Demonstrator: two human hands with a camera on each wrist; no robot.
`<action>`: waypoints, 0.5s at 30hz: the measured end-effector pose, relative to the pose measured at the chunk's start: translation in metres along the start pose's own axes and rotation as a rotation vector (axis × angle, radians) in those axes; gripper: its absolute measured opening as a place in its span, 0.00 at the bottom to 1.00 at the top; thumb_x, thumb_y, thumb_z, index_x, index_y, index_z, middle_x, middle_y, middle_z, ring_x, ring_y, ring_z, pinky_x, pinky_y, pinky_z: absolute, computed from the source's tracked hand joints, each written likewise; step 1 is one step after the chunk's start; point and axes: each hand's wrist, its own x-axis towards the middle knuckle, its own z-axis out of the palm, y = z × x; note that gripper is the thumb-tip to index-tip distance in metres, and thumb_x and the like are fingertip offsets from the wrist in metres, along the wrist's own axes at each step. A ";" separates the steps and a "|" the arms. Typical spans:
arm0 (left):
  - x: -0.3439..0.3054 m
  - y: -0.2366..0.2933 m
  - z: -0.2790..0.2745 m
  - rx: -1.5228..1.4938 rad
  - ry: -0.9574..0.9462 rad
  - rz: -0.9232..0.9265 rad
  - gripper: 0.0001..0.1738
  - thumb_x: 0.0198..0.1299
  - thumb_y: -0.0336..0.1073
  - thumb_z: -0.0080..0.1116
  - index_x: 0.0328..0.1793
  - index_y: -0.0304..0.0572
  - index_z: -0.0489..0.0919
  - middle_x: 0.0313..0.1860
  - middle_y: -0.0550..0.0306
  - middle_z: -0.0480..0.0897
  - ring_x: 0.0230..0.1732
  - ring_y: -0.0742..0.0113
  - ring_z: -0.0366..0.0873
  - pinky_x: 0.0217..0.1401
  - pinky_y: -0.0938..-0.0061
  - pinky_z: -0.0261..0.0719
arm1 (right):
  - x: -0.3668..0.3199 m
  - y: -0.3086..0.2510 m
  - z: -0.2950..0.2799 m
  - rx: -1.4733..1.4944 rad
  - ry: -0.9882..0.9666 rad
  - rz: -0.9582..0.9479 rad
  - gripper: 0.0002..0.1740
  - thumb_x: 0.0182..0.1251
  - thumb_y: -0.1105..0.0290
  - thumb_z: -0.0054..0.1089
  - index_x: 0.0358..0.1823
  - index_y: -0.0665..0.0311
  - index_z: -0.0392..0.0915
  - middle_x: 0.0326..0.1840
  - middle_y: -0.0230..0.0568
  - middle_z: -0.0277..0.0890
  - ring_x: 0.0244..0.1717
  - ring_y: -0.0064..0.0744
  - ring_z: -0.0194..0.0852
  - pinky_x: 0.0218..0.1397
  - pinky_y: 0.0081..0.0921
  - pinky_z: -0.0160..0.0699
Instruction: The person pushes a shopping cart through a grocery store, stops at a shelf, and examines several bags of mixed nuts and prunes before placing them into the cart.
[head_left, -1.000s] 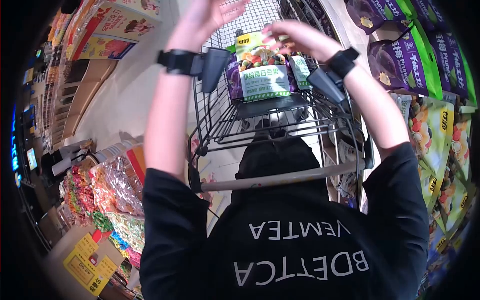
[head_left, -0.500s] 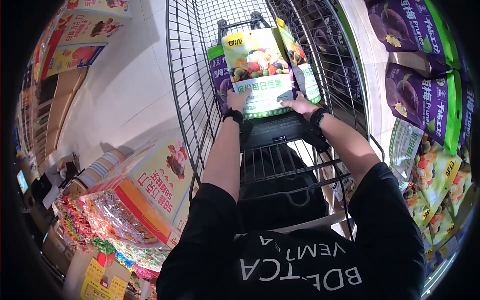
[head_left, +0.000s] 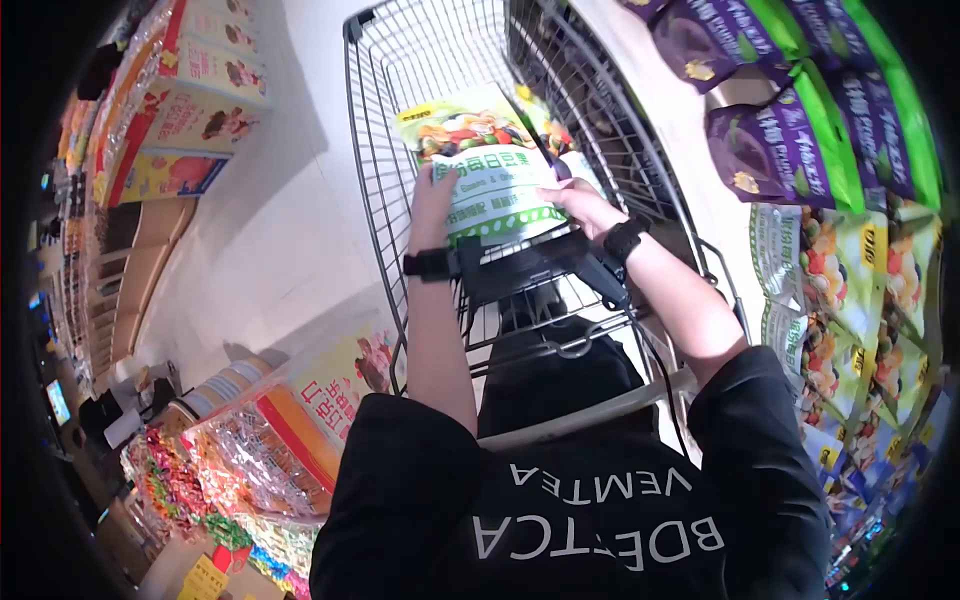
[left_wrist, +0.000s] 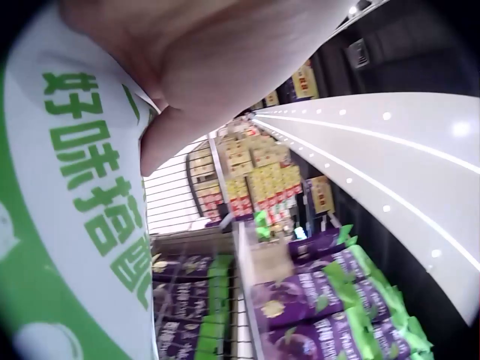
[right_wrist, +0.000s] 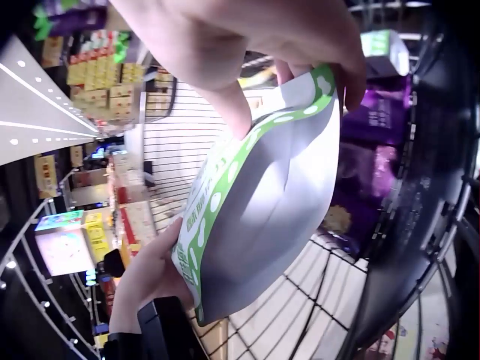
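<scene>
A green-and-white snack pouch (head_left: 490,195) printed with fruit and beans is held between both hands over the shopping cart. My left hand (head_left: 432,205) grips its left side, thumb on the front. At the right side my right hand (head_left: 590,208) pinches the pouch, with the thumb across its printed face. From the right wrist view, the pouch's pale underside (right_wrist: 262,210) faces the camera, tilted, with the left hand (right_wrist: 154,274) at its far end. Behind it in the cart sits a second similar pouch (head_left: 545,118), partly hidden.
The wire cart (head_left: 365,150) surrounds the hands, with its handle (head_left: 590,410) at the torso. Purple prune bags (right_wrist: 375,157) lie inside it. More prune bags (head_left: 760,150) and fruit pouches (head_left: 845,260) line the right-hand shelf. Candy displays (head_left: 240,455) stand to the left.
A second ago both hands were raised apart from the pouch. They came down onto its lower sides, and the pouch is now tilted and turned in their grip. The view of the cart has shifted.
</scene>
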 end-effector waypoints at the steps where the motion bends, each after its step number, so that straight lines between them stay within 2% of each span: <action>1: -0.022 0.036 0.002 -0.078 -0.013 0.017 0.15 0.59 0.32 0.52 0.51 0.35 0.68 0.41 0.53 0.77 0.38 0.70 0.75 0.42 0.75 0.73 | -0.012 -0.012 -0.001 0.061 -0.003 -0.072 0.21 0.56 0.70 0.63 0.50 0.70 0.69 0.48 0.40 0.74 0.49 0.25 0.71 0.54 0.23 0.66; 2: -0.047 0.066 0.006 -0.152 -0.028 0.029 0.15 0.60 0.32 0.52 0.52 0.35 0.67 0.43 0.53 0.76 0.40 0.70 0.74 0.43 0.76 0.72 | -0.003 0.000 -0.014 0.026 0.109 -0.178 0.21 0.53 0.72 0.65 0.47 0.68 0.68 0.43 0.38 0.74 0.45 0.24 0.71 0.52 0.21 0.68; 4: -0.084 0.101 0.020 -0.158 -0.084 0.341 0.17 0.62 0.32 0.51 0.55 0.36 0.66 0.47 0.52 0.76 0.44 0.70 0.74 0.47 0.77 0.72 | -0.063 -0.047 -0.008 -0.034 0.239 -0.295 0.24 0.50 0.73 0.68 0.46 0.68 0.65 0.38 0.37 0.73 0.42 0.23 0.71 0.48 0.19 0.70; 6: -0.128 0.141 0.042 -0.260 -0.130 0.355 0.21 0.60 0.27 0.52 0.59 0.35 0.64 0.52 0.51 0.75 0.51 0.69 0.74 0.53 0.74 0.72 | -0.116 -0.070 -0.023 -0.095 0.255 -0.511 0.27 0.48 0.71 0.70 0.46 0.69 0.64 0.37 0.38 0.73 0.40 0.23 0.72 0.44 0.17 0.71; 8: -0.170 0.163 0.067 -0.315 -0.223 0.456 0.24 0.57 0.24 0.55 0.60 0.35 0.64 0.52 0.52 0.75 0.52 0.68 0.73 0.55 0.73 0.71 | -0.184 -0.088 -0.038 -0.058 0.223 -0.682 0.29 0.47 0.73 0.70 0.48 0.69 0.63 0.41 0.39 0.74 0.43 0.23 0.73 0.46 0.18 0.72; 9: -0.192 0.171 0.080 -0.275 -0.288 0.478 0.26 0.55 0.24 0.57 0.60 0.35 0.64 0.52 0.53 0.75 0.52 0.68 0.73 0.55 0.73 0.72 | -0.244 -0.110 -0.037 -0.282 0.361 -0.532 0.32 0.47 0.75 0.70 0.53 0.69 0.63 0.46 0.39 0.74 0.47 0.23 0.73 0.49 0.20 0.72; 10: -0.213 0.177 0.091 -0.235 -0.356 0.495 0.27 0.53 0.23 0.59 0.60 0.35 0.64 0.52 0.53 0.75 0.52 0.68 0.73 0.55 0.73 0.72 | -0.259 -0.102 -0.052 -0.272 0.410 -0.547 0.32 0.47 0.75 0.70 0.53 0.69 0.63 0.46 0.39 0.74 0.47 0.23 0.73 0.49 0.20 0.72; 12: -0.257 0.182 0.116 -0.114 -0.418 0.536 0.27 0.51 0.23 0.61 0.58 0.33 0.67 0.51 0.52 0.76 0.50 0.68 0.74 0.53 0.74 0.73 | -0.293 -0.070 -0.090 0.038 0.105 -0.881 0.34 0.47 0.77 0.70 0.57 0.67 0.62 0.49 0.36 0.74 0.48 0.22 0.72 0.53 0.22 0.72; 15: -0.317 0.178 0.158 0.138 -0.521 0.533 0.26 0.52 0.24 0.61 0.58 0.32 0.67 0.47 0.52 0.78 0.47 0.69 0.76 0.51 0.74 0.74 | -0.380 -0.038 -0.122 0.040 0.195 -0.866 0.34 0.47 0.78 0.70 0.56 0.67 0.64 0.50 0.34 0.73 0.49 0.21 0.72 0.55 0.24 0.71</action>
